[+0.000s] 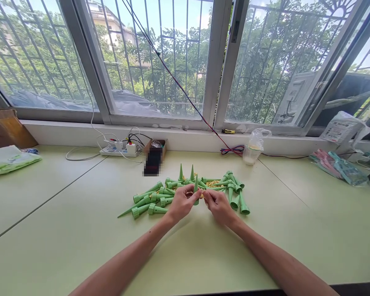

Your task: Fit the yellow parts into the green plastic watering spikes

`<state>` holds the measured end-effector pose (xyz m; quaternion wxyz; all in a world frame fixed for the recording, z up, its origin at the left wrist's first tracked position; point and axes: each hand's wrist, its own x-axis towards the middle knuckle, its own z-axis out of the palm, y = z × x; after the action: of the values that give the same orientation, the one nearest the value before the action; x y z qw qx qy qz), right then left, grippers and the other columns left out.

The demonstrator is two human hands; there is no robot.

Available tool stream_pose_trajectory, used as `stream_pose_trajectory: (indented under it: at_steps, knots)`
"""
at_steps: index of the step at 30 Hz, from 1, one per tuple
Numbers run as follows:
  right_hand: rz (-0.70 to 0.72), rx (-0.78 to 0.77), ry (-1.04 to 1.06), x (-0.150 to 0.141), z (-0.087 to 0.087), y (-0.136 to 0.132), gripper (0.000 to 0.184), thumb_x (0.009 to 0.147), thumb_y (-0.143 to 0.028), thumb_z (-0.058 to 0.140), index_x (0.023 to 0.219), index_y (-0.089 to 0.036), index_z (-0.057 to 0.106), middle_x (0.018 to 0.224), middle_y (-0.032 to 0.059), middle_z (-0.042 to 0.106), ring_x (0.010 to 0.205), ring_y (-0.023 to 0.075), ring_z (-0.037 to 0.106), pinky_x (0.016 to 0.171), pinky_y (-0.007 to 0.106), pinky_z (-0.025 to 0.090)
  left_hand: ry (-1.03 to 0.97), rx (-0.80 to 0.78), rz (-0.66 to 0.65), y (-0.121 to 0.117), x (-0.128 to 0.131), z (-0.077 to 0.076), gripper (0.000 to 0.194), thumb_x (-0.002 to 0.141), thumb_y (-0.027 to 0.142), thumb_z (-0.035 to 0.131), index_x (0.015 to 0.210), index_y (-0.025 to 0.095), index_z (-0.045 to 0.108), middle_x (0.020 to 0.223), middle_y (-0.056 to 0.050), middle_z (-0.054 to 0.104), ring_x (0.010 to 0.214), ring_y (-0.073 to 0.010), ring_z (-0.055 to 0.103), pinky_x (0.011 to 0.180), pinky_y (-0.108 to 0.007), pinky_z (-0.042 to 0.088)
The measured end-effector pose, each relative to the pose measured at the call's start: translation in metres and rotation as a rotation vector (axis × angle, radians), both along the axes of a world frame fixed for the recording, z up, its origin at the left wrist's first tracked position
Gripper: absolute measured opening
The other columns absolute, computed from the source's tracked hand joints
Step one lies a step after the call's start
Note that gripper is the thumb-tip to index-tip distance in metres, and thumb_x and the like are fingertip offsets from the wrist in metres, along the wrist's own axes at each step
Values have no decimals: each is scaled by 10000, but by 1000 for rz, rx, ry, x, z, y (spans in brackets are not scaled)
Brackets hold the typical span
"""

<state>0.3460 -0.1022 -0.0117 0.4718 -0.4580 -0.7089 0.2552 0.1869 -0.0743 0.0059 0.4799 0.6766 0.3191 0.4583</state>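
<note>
My left hand (182,202) is closed around a green plastic spike (196,185), which stands upright with its tip pointing up. At the side of that spike, my right hand (218,204) pinches a small yellow piece (202,196), mostly hidden by the fingers. Green spikes with ribbed caps (143,200) lie in a loose pile to the left of my hands. More green spikes (234,191), some showing open wide ends, lie on the right. Small yellow pieces (214,183) are heaped behind my hands, near two upright spikes (181,172).
On the pale green table (80,230), a power strip (119,151) and a small box (156,154) stand at the back. A plastic cup with a bag (252,151) is back right. Plastic packets (341,166) lie far right, a white-green packet (10,159) far left.
</note>
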Motion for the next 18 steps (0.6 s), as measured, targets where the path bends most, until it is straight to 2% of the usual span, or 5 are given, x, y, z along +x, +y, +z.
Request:
stream_pose_trajectory:
  at_steps: [8, 13, 18]
  knots:
    - [-76, 16, 50, 0, 0, 2, 468, 985, -495, 366, 639, -193, 456, 521, -35, 397, 472, 107, 361, 478, 246, 284, -5, 15, 42, 1, 0, 5, 288, 799, 426, 677, 788, 139, 656, 721, -18, 627, 653, -129, 569, 600, -224, 451]
    - [-175, 51, 97, 4, 0, 3, 401, 988, -468, 384, 725, -191, 507, 505, -57, 348, 453, 102, 319, 454, 238, 266, -24, -11, 94, 2, 0, 5, 308, 786, 443, 687, 754, 139, 655, 701, -14, 619, 657, -135, 569, 604, -226, 454]
    - [-280, 104, 124, 5, 5, 1, 327, 986, -423, 405, 799, -194, 544, 520, -62, 367, 458, 108, 333, 457, 235, 280, -8, 10, 90, 1, 1, 5, 282, 786, 420, 694, 794, 139, 672, 728, -17, 632, 670, -134, 571, 617, -223, 453]
